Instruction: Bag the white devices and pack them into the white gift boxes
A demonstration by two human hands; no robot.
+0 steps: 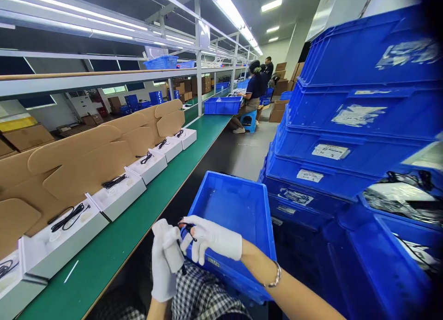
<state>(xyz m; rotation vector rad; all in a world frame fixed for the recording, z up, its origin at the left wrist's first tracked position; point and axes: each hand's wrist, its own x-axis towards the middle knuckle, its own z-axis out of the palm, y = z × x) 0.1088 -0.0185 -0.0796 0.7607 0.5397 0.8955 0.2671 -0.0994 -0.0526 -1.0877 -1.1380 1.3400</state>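
Observation:
My left hand [164,260], in a white glove, is closed near the front edge of the workbench. Beside it my right hand [212,237], also gloved, is closed with its fingertips meeting the left fingers. Between them shows part of a black cable [188,227], and a dark end pokes out below the left fingers. The gloves hide most of it. Just beyond the hands sits a blue bin [238,204], its inside bare. On the bench, open white boxes [124,195] with raised brown cardboard lids stand in a row, with coiled black cables [71,218] in them.
The green bench top [134,227] runs away along the left. Tall stacked blue crates [321,149] close off the right side. Another blue bin [223,105] stands farther along the bench, near a seated person [254,91]. A shelf frame [199,57] rises behind.

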